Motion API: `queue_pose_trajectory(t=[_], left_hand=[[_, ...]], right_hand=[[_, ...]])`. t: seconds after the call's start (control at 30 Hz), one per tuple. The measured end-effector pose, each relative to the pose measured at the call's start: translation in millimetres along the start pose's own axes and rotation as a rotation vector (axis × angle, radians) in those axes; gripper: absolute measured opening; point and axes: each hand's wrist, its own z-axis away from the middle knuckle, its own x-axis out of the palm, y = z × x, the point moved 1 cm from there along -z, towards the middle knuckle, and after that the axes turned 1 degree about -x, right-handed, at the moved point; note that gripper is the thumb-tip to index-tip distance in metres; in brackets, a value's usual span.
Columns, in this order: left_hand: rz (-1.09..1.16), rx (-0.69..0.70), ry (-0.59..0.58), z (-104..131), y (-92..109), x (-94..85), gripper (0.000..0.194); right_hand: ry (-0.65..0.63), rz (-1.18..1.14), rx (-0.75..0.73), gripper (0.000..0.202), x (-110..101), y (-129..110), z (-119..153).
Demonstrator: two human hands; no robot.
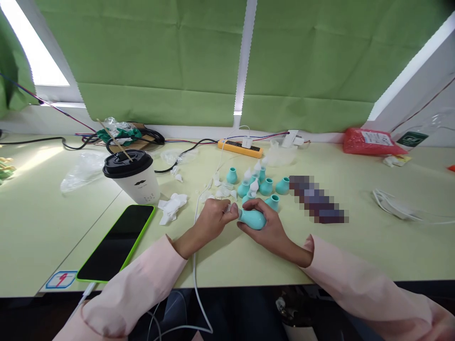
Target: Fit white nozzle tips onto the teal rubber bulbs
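Note:
My right hand point(268, 229) is wrapped round a turquoise squeeze bulb point(254, 219), which lies on its side with its neck to the left. My left hand point(212, 219) is closed in a pinch at that neck, on a translucent nozzle point(227, 207) mostly hidden by the fingers. Just beyond my hands stand several more turquoise bulbs; one open-necked bulb point(232, 176) is at the left of the group, another point(283, 186) leans at the right. A few carry pale pointed nozzles point(254, 186). Loose clear nozzle pieces point(224, 191) lie left of the group.
At left are a lidded paper cup point(140, 184) with a stick, a green-cased phone point(117, 244) and crumpled tissue point(172, 207). A white cable point(195, 246) runs past my left wrist. Behind lie an orange power strip point(240, 148) and a red package point(371, 142). A blurred patch covers something at right.

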Motion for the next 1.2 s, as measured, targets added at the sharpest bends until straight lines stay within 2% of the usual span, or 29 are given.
queue_pose_trajectory(t=[0.23, 0.43, 0.53, 0.6, 0.7, 0.8, 0.9, 1.0, 1.1, 1.2], left_hand=[[0.0, 0.052, 0.012, 2, 1, -0.6, 0.038], [0.009, 0.11, 0.008, 3, -1, 0.8, 0.038], [0.017, 0.145, -0.012, 4, -1, 0.0, 0.037], [0.025, 0.141, -0.006, 4, 1, -2.4, 0.035], [0.072, 0.046, 0.015, 3, 6, -7.2, 0.033], [0.207, -0.119, -0.037, 0, 8, -8.7, 0.032], [0.318, -0.224, -0.114, -2, 6, -5.2, 0.037], [0.325, -0.303, -0.089, -2, 3, -1.0, 0.044], [0.263, -0.333, -0.024, -1, 3, 1.0, 0.044], [0.177, -0.295, 0.015, 0, 6, 2.1, 0.038]], right_hand=[[-0.286, -0.508, 0.423, 0.039, -1, -3, -3], [-0.521, -0.869, 0.661, 0.038, -3, -7, -3], [-0.607, -0.939, 0.732, 0.032, -5, -8, -5], [-0.613, -0.922, 0.72, 0.033, -6, -8, -6], [-0.538, -0.769, 0.612, 0.041, -8, -8, -6], [-0.402, -0.515, 0.423, 0.041, -9, -9, -4], [-0.242, -0.204, 0.169, 0.03, -8, -9, 0], [-0.086, 0.145, -0.168, 0.029, -6, -7, 5], [-0.005, 0.368, -0.425, 0.034, -4, -3, 8], [-0.01, 0.477, -0.513, 0.033, -2, 2, 8]])
